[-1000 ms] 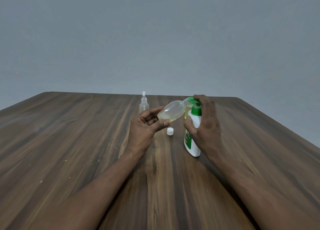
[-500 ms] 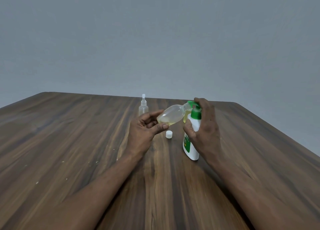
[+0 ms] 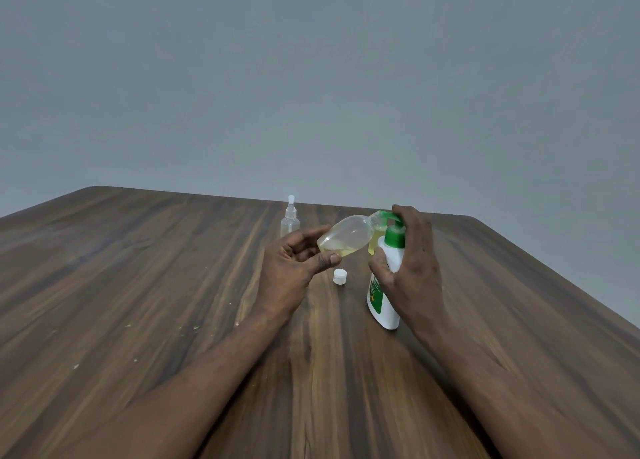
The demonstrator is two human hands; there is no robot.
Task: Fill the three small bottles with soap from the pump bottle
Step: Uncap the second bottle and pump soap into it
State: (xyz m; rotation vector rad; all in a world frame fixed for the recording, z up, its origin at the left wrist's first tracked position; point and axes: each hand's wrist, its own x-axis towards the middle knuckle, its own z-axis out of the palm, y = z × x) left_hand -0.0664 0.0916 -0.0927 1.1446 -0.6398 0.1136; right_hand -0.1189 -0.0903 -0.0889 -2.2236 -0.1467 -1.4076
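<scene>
Dark brown streaked wood-grain tabletop (image 3: pixel 138 285), plain grey-blue wall (image 3: pixel 311 77), white pump bottle (image 3: pixel 389 306) with green pump head and green label, clear small bottle (image 3: pixel 346 237) holding pale yellow liquid, white cap (image 3: pixel 339 276), clear spray bottle (image 3: pixel 289 220) with white nozzle

A dark wooden table (image 3: pixel 138 285) (streaky grain) meets a plain grey wall (image 3: pixel 311 77).

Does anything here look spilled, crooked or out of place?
No spill shows. The small bottle in the left hand is tipped sideways toward the nozzle of the pump bottle, and a white cap lies loose on the table.
</scene>
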